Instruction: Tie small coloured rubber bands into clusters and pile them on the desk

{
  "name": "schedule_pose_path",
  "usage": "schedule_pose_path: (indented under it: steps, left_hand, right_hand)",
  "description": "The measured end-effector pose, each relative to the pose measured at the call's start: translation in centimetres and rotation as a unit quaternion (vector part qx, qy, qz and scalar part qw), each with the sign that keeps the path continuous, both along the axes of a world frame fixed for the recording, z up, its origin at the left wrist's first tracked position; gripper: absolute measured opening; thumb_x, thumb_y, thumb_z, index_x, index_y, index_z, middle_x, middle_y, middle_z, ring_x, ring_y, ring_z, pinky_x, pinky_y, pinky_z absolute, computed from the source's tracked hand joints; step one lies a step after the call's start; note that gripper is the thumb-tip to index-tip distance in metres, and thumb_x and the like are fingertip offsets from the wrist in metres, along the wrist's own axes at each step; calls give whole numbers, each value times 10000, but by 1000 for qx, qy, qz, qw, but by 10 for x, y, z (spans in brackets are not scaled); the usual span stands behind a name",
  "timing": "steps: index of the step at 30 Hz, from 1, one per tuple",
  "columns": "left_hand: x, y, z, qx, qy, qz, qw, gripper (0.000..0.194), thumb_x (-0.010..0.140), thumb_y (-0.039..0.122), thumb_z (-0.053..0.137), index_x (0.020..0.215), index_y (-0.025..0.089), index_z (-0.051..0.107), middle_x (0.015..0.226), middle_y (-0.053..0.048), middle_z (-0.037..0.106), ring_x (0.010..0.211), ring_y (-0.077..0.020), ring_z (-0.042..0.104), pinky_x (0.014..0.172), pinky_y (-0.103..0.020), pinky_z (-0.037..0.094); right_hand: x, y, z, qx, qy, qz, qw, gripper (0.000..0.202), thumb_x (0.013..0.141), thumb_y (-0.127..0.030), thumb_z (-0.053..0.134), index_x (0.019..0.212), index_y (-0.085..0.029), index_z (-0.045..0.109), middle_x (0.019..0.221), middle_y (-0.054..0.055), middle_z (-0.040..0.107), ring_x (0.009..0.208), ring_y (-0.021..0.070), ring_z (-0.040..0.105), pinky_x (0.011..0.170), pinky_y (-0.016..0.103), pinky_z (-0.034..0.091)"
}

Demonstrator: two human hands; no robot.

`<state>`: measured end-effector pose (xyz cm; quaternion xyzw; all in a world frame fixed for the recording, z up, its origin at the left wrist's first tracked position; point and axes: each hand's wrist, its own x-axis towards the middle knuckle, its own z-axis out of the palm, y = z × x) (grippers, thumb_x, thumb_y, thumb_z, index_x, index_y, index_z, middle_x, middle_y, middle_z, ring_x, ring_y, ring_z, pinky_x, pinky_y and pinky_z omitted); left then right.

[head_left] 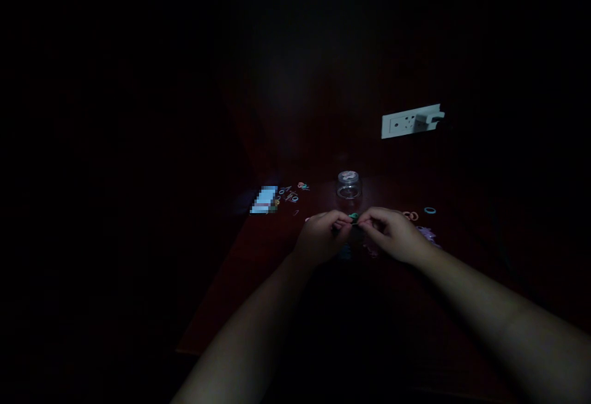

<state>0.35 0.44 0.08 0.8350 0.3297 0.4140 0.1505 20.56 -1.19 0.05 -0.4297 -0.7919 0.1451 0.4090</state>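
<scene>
My left hand (324, 236) and my right hand (392, 231) are drawn close together over the table, each with thumb and fingers pinched. A small green hair tie (353, 215) shows at the gap between them, and a thin pale strand of it seems to run between the fingertips. Dim light and the fingers hide its full shape. Just beyond the hands stands a clear jar (349, 189) with a patterned lid. Right of my right hand are orange hair ties (412, 215), a light blue hair tie (430, 210) and a purple pile (428, 236).
A phone with a lit, blurred screen (264, 199) lies at the table's left edge. Several small bands and clips (290, 196) are scattered beside it. A white wall socket (410, 122) with a plug is at the back right. The dark red table (240, 293) fades into shadow.
</scene>
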Motion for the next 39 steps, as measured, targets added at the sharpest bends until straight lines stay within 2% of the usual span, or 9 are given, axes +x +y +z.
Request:
schedule_pose_path:
  steps: [9, 15, 39]
  left_hand:
    - [-2, -1, -1, -5, 16, -20, 1000, 208, 828, 285, 661, 1018, 202, 667, 941, -32, 728, 832, -153, 684, 754, -272, 558]
    - [0, -1, 1, -4, 21, 0, 1000, 137, 883, 266, 593, 959, 202, 686, 905, -30, 731, 802, -146, 683, 739, -268, 549]
    - [-1, -2, 3, -8, 22, 25, 999, 53, 841, 235, 616, 842, 200, 656, 807, -1, 704, 740, -123, 657, 687, -224, 527]
  right_hand:
    - [0, 1, 0, 5, 2, -3, 1000, 177, 891, -278, 533, 853, -188, 680, 772, 46, 688, 687, 177, 614, 613, 291, 457]
    - [-1, 0, 2, 7, -6, -3, 1000, 193, 895, -278, 525, 839, -186, 685, 765, 47, 685, 685, 177, 615, 614, 294, 459]
    - [-1, -2, 3, 7, -3, 2, 1000, 158, 881, -252, 530, 843, -188, 670, 766, 45, 664, 699, 176, 591, 626, 295, 451]
